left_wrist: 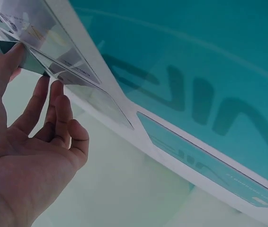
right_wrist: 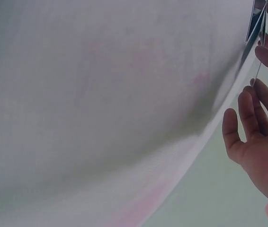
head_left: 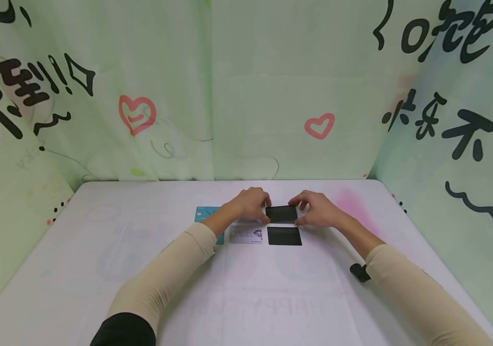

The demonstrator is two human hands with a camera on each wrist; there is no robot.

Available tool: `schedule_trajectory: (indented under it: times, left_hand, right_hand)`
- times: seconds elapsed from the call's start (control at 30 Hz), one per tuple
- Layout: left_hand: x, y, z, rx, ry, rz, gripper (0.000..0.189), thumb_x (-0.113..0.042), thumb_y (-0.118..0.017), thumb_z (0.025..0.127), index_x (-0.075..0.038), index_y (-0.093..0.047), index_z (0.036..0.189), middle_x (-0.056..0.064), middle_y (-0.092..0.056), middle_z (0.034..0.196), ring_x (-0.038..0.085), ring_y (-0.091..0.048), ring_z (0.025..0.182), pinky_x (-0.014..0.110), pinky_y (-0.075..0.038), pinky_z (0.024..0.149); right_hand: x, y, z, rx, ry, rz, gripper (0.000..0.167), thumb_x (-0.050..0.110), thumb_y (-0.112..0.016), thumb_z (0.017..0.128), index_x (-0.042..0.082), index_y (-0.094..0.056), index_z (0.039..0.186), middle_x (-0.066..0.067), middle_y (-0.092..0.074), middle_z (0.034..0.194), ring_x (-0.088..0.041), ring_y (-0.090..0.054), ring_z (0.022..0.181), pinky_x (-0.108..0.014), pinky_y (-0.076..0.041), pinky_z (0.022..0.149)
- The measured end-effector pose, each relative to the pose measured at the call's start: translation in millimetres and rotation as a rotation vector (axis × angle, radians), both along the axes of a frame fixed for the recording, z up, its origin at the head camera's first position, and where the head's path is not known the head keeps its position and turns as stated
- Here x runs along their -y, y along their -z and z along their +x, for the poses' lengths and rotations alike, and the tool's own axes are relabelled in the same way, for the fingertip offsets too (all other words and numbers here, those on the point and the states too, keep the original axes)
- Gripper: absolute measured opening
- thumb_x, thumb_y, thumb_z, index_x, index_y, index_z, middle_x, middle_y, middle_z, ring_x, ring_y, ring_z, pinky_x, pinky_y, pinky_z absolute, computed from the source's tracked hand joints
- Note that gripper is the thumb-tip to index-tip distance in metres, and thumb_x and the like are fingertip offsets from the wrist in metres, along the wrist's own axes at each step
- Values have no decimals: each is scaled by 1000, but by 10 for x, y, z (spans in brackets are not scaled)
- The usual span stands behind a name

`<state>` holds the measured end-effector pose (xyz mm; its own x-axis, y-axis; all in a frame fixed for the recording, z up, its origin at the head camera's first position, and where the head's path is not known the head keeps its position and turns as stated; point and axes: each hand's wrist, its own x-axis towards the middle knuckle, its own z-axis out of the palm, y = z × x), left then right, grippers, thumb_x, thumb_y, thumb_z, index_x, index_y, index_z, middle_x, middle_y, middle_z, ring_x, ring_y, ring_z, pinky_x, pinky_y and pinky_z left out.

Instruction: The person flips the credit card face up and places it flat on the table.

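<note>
Both hands are at a black card (head_left: 281, 214) at the middle back of the table. My left hand (head_left: 252, 204) pinches its left edge, and my right hand (head_left: 317, 209) grips its right edge. In the left wrist view, the dark card (left_wrist: 33, 62) is tilted up, between the thumb and fingers. The right wrist view shows it nearly edge-on, with the right hand (right_wrist: 262, 137) at one side. Just nearer lies a second black card (head_left: 284, 236). Left of that is a pale printed card (head_left: 246, 235), with another largely hidden behind the left hand.
Blue cards lie farther left, one (head_left: 205, 213) at the back and one (head_left: 220, 239) partly covered by the left forearm. A small black object (head_left: 360, 272) shows beside the right sleeve. The white table (head_left: 78, 269) is bordered by pale green curtains (head_left: 246, 120) on three sides.
</note>
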<state>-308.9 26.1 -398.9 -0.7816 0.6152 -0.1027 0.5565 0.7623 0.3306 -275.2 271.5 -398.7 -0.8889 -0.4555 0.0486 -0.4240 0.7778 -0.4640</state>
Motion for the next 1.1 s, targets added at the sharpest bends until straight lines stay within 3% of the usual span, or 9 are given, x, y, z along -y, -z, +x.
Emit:
schedule_trajectory:
  times: [0.3, 0.67, 1.1]
  left_hand:
    - [23, -32, 13, -11, 11, 7, 51, -38, -85, 86, -15, -71, 129, 5, -67, 118, 19, -60, 107, 41, -49, 99]
    - [95, -26, -3, -11, 8, 22, 58, -37, -85, 86, -15, -67, 137, 6, -70, 123, 22, -62, 114, 44, -47, 104]
    - [185, -9, 1, -9, -14, 38, 58, -35, -85, 86, -14, -67, 137, 5, -70, 120, 21, -60, 111, 47, -45, 107]
  right_hand:
    - [9, -71, 26, -2, 2, -44, 50, 10, -86, 77, 3, -73, 125, -10, -70, 118, -28, -64, 100, -32, -50, 73]
    - [-17, -156, 39, 5, 15, -52, 53, 15, -84, 83, 7, -69, 133, -7, -69, 127, -25, -61, 106, -42, -50, 87]
    - [-86, -257, 14, -20, 37, -58, 52, 21, -84, 85, 11, -70, 134, -7, -68, 130, -26, -60, 108, -49, -51, 93]
